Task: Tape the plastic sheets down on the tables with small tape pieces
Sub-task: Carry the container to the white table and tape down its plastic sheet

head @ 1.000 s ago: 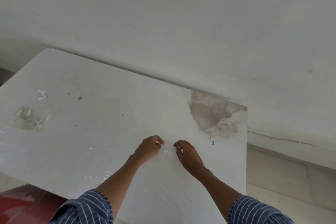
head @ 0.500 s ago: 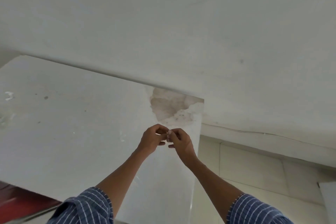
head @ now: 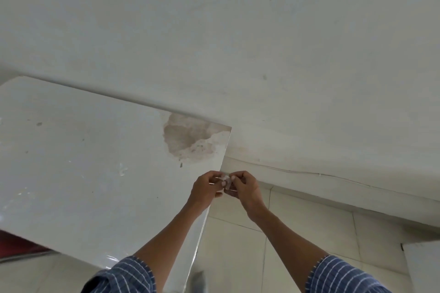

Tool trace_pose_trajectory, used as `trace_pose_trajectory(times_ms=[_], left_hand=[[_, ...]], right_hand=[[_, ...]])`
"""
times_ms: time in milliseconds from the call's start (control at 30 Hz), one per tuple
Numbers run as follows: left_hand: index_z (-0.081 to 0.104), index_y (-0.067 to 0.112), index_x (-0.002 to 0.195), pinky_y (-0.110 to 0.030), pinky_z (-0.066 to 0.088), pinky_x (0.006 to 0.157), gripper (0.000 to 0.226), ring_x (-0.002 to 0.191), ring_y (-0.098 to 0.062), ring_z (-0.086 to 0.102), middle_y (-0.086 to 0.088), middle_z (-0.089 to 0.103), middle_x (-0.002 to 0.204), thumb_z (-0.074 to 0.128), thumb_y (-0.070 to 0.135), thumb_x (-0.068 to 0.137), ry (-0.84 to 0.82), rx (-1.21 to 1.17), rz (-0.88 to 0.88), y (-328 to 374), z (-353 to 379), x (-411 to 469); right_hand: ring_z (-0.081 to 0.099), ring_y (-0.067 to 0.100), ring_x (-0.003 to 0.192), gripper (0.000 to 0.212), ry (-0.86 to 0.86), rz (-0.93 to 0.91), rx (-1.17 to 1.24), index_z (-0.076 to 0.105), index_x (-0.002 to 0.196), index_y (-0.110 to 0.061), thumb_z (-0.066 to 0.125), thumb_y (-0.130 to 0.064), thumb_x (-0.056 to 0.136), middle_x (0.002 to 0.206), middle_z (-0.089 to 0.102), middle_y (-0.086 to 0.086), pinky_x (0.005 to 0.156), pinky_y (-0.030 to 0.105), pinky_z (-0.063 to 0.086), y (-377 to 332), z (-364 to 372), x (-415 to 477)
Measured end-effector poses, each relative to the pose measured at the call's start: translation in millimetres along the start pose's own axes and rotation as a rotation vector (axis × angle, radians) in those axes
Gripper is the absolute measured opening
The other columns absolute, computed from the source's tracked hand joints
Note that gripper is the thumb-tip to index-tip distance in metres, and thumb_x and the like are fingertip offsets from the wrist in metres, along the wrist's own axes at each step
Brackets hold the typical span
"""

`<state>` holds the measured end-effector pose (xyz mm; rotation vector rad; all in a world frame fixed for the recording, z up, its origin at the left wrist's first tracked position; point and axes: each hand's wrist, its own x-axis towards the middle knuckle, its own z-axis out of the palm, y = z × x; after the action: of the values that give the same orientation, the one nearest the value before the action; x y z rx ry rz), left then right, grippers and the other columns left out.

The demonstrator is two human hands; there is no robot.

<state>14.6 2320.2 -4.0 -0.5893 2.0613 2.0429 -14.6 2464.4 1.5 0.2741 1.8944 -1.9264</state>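
Tape piece (head: 227, 182) pinched between left grip (head: 206, 188), right grip (head: 245, 187)

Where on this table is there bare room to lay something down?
The broad middle of the table, left of the worn brown patch, down to the near edge. Crowded only at the right edge, where the left hand and right hand pinch the tape piece.

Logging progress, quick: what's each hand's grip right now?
Left hand: closed, pinching the tape piece.
Right hand: closed, pinching the same tape piece.
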Motion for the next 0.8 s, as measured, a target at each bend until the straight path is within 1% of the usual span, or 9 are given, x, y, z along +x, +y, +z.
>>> trace_pose_trajectory(times_ms=[67, 167, 267, 367, 467, 600, 667, 733, 800], left_hand=[[0.070, 0.013, 0.102, -0.034, 0.061, 0.075, 0.014, 0.090, -0.028, 0.072, -0.013, 0.073, 0.095, 0.070, 0.019, 0.090, 0.015, -0.029, -0.001, 6.9, 6.2, 8.7], [0.070, 0.008, 0.102, -0.032, 0.061, 0.072, 0.013, 0.084, -0.023, 0.072, -0.017, 0.074, 0.095, 0.064, 0.016, 0.093, 0.016, -0.063, -0.003, 18.7, 13.3, 29.0], [0.069, 0.006, 0.104, -0.031, 0.061, 0.070, 0.014, 0.081, -0.021, 0.072, -0.019, 0.073, 0.096, 0.062, 0.015, 0.095, -0.010, -0.076, -0.018, 27.4, 18.2, 55.5], [0.068, 0.007, 0.108, -0.030, 0.060, 0.069, 0.016, 0.081, -0.022, 0.073, -0.017, 0.074, 0.097, 0.061, 0.016, 0.096, -0.025, -0.106, -0.064, 33.3, 22.9, 78.5], [0.064, 0.012, 0.113, -0.031, 0.058, 0.070, 0.018, 0.077, -0.020, 0.071, -0.012, 0.073, 0.098, 0.058, 0.019, 0.097, 0.008, -0.105, -0.106, 35.6, 23.4, 107.0], [0.065, 0.010, 0.112, -0.030, 0.052, 0.066, 0.021, 0.074, -0.019, 0.064, -0.011, 0.070, 0.095, 0.054, 0.014, 0.096, 0.104, -0.002, -0.150, 36.2, 15.1, 143.5], [0.068, 0.012, 0.110, -0.031, 0.053, 0.070, 0.022, 0.079, -0.018, 0.064, -0.011, 0.071, 0.099, 0.053, 0.013, 0.093, 0.125, 0.092, -0.145, 35.2, 9.9, 159.7], [0.070, 0.017, 0.110, -0.033, 0.054, 0.083, 0.023, 0.091, -0.015, 0.065, -0.002, 0.071, 0.104, 0.055, 0.014, 0.093, 0.137, 0.215, -0.113, 32.9, 5.4, 180.6], [0.070, 0.019, 0.112, -0.031, 0.052, 0.094, 0.024, 0.105, -0.010, 0.063, 0.005, 0.069, 0.111, 0.056, 0.014, 0.093, 0.159, 0.320, -0.092, 32.4, 4.4, 198.8]], right_hand=[[0.073, 0.031, 0.086, 0.015, -0.017, -0.008, -0.007, 0.063, 0.098, 0.002, 0.049, -0.005, 0.098, 0.093, 0.071, 0.023, 0.082, 0.043, 0.061, -6.0, -6.0, 9.1], [0.072, 0.026, 0.082, 0.015, -0.034, -0.026, -0.041, 0.066, 0.095, -0.001, 0.052, -0.006, 0.097, 0.090, 0.072, 0.017, 0.081, 0.039, 0.061, -16.6, -13.6, 26.3], [0.073, 0.020, 0.077, 0.009, -0.030, -0.016, -0.072, 0.065, 0.097, -0.007, 0.056, -0.007, 0.096, 0.085, 0.073, 0.012, 0.074, 0.033, 0.061, -25.2, -18.7, 46.8], [0.069, 0.015, 0.070, 0.010, 0.020, 0.015, -0.124, 0.064, 0.099, -0.006, 0.058, -0.002, 0.093, 0.082, 0.068, 0.010, 0.067, 0.030, 0.060, -32.4, -24.1, 73.5], [0.065, 0.018, 0.068, 0.009, 0.078, 0.026, -0.145, 0.062, 0.098, -0.003, 0.061, 0.000, 0.090, 0.081, 0.065, 0.012, 0.068, 0.033, 0.060, -42.6, -29.0, 108.4], [0.063, 0.020, 0.066, 0.009, 0.115, 0.072, -0.146, 0.063, 0.093, -0.002, 0.059, 0.004, 0.087, 0.077, 0.063, 0.012, 0.071, 0.039, 0.060, -50.2, -34.8, 157.8], [0.063, 0.020, 0.065, 0.012, 0.114, 0.097, -0.153, 0.063, 0.091, -0.004, 0.056, 0.004, 0.087, 0.077, 0.064, 0.013, 0.071, 0.041, 0.060, -51.3, -36.2, 181.9], [0.063, 0.020, 0.064, 0.013, 0.111, 0.120, -0.169, 0.063, 0.092, -0.004, 0.054, 0.005, 0.087, 0.077, 0.063, 0.012, 0.072, 0.043, 0.059, -49.5, -35.8, 210.6], [0.062, 0.020, 0.064, 0.014, 0.104, 0.139, -0.183, 0.062, 0.093, -0.003, 0.053, 0.005, 0.088, 0.077, 0.062, 0.011, 0.071, 0.043, 0.059, -48.1, -33.8, 235.8]])
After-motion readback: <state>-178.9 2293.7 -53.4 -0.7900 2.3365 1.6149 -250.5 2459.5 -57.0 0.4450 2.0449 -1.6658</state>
